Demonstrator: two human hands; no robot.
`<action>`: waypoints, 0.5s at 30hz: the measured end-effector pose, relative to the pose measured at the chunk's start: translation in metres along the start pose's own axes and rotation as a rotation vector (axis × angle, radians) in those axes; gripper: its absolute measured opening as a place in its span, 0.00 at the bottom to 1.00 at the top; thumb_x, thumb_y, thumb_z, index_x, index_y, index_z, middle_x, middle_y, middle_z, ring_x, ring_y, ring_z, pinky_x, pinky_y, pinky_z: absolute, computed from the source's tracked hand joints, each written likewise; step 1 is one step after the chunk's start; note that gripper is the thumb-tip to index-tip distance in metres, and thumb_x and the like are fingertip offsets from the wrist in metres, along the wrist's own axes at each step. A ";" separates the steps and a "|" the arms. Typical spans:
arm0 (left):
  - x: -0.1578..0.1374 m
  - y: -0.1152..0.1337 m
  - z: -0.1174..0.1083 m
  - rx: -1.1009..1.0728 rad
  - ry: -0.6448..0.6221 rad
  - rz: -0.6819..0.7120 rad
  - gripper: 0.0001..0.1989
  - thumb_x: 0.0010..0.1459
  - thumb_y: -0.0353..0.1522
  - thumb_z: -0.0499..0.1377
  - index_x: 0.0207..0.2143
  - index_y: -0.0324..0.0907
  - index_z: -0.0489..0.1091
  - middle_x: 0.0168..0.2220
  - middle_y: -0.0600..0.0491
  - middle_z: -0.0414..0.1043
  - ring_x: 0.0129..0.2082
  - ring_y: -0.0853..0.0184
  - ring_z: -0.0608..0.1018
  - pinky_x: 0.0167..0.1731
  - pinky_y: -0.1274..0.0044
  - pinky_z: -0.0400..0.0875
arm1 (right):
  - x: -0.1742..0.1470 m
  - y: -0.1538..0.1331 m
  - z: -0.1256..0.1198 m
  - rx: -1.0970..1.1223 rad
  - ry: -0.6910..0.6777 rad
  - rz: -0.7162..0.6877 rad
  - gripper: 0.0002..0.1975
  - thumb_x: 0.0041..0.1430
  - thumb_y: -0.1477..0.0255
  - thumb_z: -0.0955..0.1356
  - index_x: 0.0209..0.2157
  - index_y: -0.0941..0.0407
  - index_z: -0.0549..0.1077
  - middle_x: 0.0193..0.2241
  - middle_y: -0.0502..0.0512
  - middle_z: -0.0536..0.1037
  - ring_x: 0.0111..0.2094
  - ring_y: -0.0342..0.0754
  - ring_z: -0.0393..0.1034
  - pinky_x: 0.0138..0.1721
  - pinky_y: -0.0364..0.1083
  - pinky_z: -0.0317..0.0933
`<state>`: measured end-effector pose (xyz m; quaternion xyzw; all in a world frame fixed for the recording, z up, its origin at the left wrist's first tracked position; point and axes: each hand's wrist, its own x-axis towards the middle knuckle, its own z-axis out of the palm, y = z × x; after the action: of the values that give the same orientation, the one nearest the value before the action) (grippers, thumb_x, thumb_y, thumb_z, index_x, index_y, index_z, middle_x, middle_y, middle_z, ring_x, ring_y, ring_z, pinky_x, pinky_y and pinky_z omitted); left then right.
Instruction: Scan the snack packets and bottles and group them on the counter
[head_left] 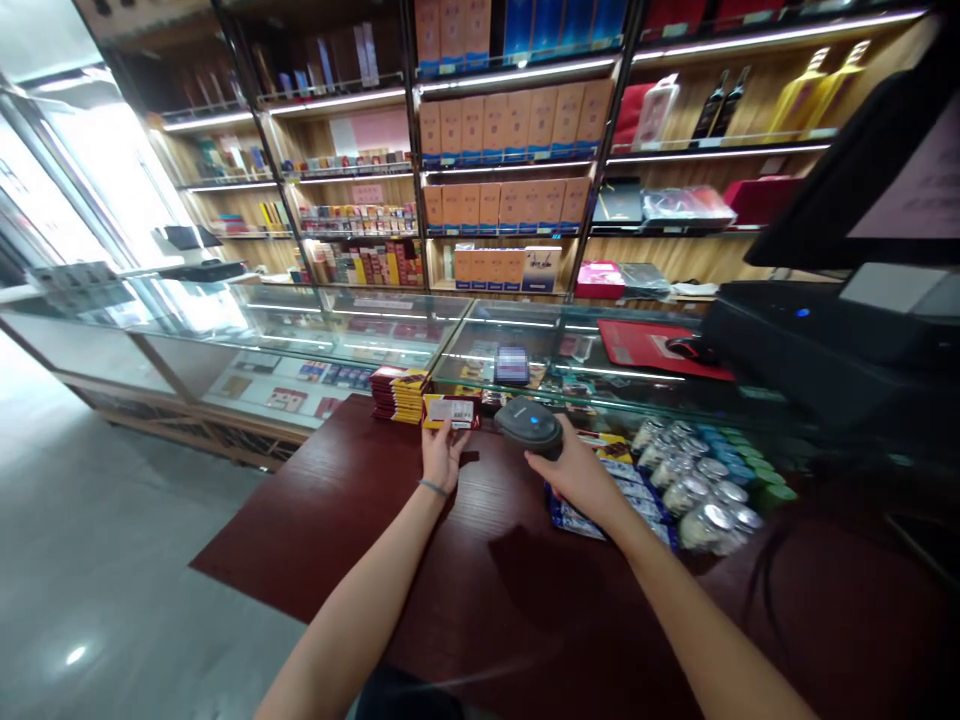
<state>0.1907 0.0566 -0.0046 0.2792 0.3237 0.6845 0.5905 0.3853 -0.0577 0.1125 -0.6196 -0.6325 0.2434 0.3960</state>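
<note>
Above tabletop [337, 500], pinching pack [459, 411] with left fingers [441, 442] and gripping scanner [525, 422] with right fingers [544, 466], could drop pack if pinched too loosely.

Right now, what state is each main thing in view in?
left hand: closed on packet
packet: held, white label showing
right hand: wrapped around scanner
scanner: held, blue light on
packet stack: piled up
jars: lidded
monitor: lit
shelf lights: on
</note>
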 end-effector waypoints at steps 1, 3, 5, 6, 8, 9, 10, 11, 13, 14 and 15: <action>0.000 0.000 0.000 -0.034 0.013 -0.011 0.18 0.58 0.34 0.64 0.49 0.48 0.64 0.49 0.53 0.73 0.42 0.70 0.78 0.48 0.65 0.76 | -0.001 0.001 0.007 -0.021 -0.022 -0.001 0.19 0.52 0.65 0.70 0.46 0.51 0.65 0.36 0.54 0.81 0.35 0.54 0.77 0.32 0.46 0.63; 0.001 0.001 0.000 -0.097 0.035 -0.027 0.18 0.56 0.32 0.65 0.48 0.48 0.65 0.47 0.53 0.74 0.40 0.71 0.78 0.48 0.65 0.76 | -0.002 0.002 0.017 -0.079 -0.080 0.035 0.21 0.53 0.65 0.69 0.49 0.51 0.64 0.36 0.54 0.81 0.36 0.55 0.77 0.32 0.46 0.62; 0.000 0.002 0.001 -0.150 0.050 -0.033 0.17 0.55 0.30 0.66 0.46 0.47 0.67 0.46 0.53 0.74 0.39 0.70 0.78 0.48 0.64 0.76 | -0.002 0.005 0.022 -0.145 -0.120 0.064 0.23 0.53 0.65 0.69 0.51 0.51 0.66 0.35 0.53 0.81 0.34 0.55 0.77 0.31 0.46 0.62; 0.000 0.002 0.002 -0.173 0.047 -0.036 0.17 0.55 0.30 0.66 0.45 0.47 0.67 0.46 0.53 0.74 0.40 0.69 0.78 0.48 0.63 0.76 | -0.002 0.006 0.023 -0.171 -0.133 0.064 0.23 0.53 0.65 0.69 0.52 0.51 0.67 0.35 0.54 0.81 0.35 0.55 0.77 0.32 0.46 0.62; -0.001 0.003 0.003 -0.211 0.018 -0.036 0.15 0.55 0.29 0.66 0.44 0.47 0.68 0.47 0.52 0.74 0.43 0.67 0.78 0.50 0.61 0.75 | 0.000 0.010 0.023 -0.196 -0.141 0.045 0.24 0.53 0.66 0.69 0.53 0.51 0.69 0.37 0.55 0.81 0.37 0.56 0.76 0.35 0.47 0.63; -0.001 0.004 0.003 -0.225 0.000 -0.036 0.15 0.56 0.29 0.66 0.44 0.48 0.68 0.49 0.52 0.73 0.45 0.65 0.78 0.50 0.60 0.75 | 0.000 0.011 0.023 -0.197 -0.140 0.039 0.24 0.52 0.66 0.70 0.53 0.51 0.70 0.38 0.56 0.82 0.38 0.57 0.76 0.36 0.48 0.63; -0.001 0.004 0.004 -0.233 -0.011 -0.036 0.15 0.56 0.29 0.66 0.44 0.48 0.68 0.50 0.51 0.73 0.47 0.64 0.78 0.51 0.59 0.74 | 0.001 0.012 0.022 -0.194 -0.139 0.038 0.25 0.52 0.67 0.70 0.53 0.51 0.70 0.38 0.56 0.82 0.38 0.57 0.76 0.36 0.48 0.63; -0.001 0.003 0.004 -0.234 -0.008 -0.038 0.15 0.55 0.29 0.66 0.44 0.48 0.68 0.50 0.51 0.73 0.47 0.64 0.78 0.51 0.59 0.74 | 0.001 0.013 0.022 -0.190 -0.139 0.042 0.25 0.52 0.67 0.70 0.53 0.51 0.70 0.38 0.56 0.82 0.39 0.57 0.76 0.36 0.48 0.63; 0.000 0.003 0.004 -0.218 0.029 -0.042 0.15 0.55 0.29 0.66 0.43 0.48 0.68 0.50 0.52 0.72 0.46 0.65 0.78 0.50 0.59 0.74 | 0.001 0.013 0.021 -0.177 -0.136 0.048 0.25 0.52 0.67 0.70 0.53 0.51 0.70 0.38 0.56 0.82 0.39 0.57 0.76 0.37 0.48 0.64; 0.000 0.002 0.003 -0.206 0.049 -0.043 0.15 0.54 0.29 0.66 0.43 0.47 0.67 0.50 0.52 0.72 0.44 0.66 0.78 0.49 0.60 0.75 | 0.001 0.012 0.020 -0.170 -0.133 0.051 0.24 0.52 0.67 0.70 0.53 0.51 0.70 0.38 0.56 0.81 0.40 0.57 0.76 0.38 0.48 0.64; 0.000 0.001 0.003 -0.194 0.064 -0.041 0.16 0.53 0.29 0.67 0.43 0.47 0.67 0.49 0.52 0.72 0.43 0.67 0.78 0.48 0.61 0.75 | 0.000 0.011 0.020 -0.164 -0.129 0.053 0.24 0.52 0.67 0.70 0.52 0.52 0.70 0.38 0.55 0.81 0.40 0.57 0.76 0.38 0.48 0.64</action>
<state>0.1918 0.0573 -0.0017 0.1920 0.2801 0.7090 0.6180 0.3762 -0.0524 0.0926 -0.6493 -0.6579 0.2407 0.2960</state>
